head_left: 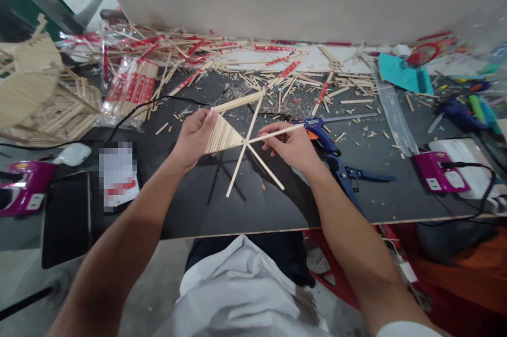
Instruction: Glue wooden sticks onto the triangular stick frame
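Note:
Above the dark table I hold a spoked frame (236, 170) made of thin wooden sticks that meet at one centre. One wedge (224, 135) of it is filled with sticks laid side by side; the other visible gaps are open. My left hand (197, 136) is closed on this filled wedge, thumb on top and fingers mostly hidden beneath. My right hand (291, 146) has its fingers closed around the spoke that points right, and the fingertips are partly behind it. A blue glue gun (320, 133) lies just beyond my right hand, with blue-handled cutters (344, 170) beside it.
Loose sticks and offcuts (293, 86) litter the back. Red-wrapped stick bundles (132, 86) and a wooden stick structure (71, 110) stand left. A phone (65, 221) overhangs the front edge. Purple power sockets (441, 173) sit right; a black cable (152, 100) crosses the left side.

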A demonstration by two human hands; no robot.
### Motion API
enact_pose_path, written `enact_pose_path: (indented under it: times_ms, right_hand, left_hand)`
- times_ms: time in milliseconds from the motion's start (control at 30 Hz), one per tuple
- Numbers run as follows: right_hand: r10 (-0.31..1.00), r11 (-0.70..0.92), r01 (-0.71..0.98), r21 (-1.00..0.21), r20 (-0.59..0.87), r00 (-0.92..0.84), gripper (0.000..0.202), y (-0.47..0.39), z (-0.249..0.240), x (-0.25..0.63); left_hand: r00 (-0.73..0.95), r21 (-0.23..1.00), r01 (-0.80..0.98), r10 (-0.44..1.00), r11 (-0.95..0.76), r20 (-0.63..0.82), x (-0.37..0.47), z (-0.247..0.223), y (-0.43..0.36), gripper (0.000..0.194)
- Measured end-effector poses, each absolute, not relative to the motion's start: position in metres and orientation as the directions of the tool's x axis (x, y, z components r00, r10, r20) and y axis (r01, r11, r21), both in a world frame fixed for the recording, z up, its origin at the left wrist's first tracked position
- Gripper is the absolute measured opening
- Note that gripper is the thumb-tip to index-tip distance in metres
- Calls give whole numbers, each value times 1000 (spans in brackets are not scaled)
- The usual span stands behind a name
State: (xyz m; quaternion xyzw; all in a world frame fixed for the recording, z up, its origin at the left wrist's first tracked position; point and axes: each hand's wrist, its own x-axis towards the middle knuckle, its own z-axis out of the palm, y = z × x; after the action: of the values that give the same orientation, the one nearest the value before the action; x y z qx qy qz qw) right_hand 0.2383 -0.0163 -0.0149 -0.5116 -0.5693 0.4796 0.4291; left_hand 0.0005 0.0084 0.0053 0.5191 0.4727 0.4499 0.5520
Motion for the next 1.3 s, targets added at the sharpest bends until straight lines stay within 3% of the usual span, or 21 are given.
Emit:
enact_pose_path:
  times_ms: [233, 433, 1033, 1300]
  right_hand:
    - [993, -62, -48, -997, -57, -101, 41, -18, -1, 240]
    - [993, -93, -116, -989, -83, -87, 49, -21, 10, 241]
    - [997, -33, -36, -999, -30, -69, 33, -17, 9, 249]
    - [991, -128, -36, -991, -127, -36, 18, -14, 6, 250]
  left_hand:
    - [248, 979, 178, 968, -94, 48, 3, 6, 3, 38]
    - [256, 966, 226, 965, -122, 61, 2, 7, 5, 34]
    - [270, 949, 278, 960, -151, 74, -2, 10, 8, 27]
    - [323, 921, 337, 943, -195, 82, -4, 6, 6, 24]
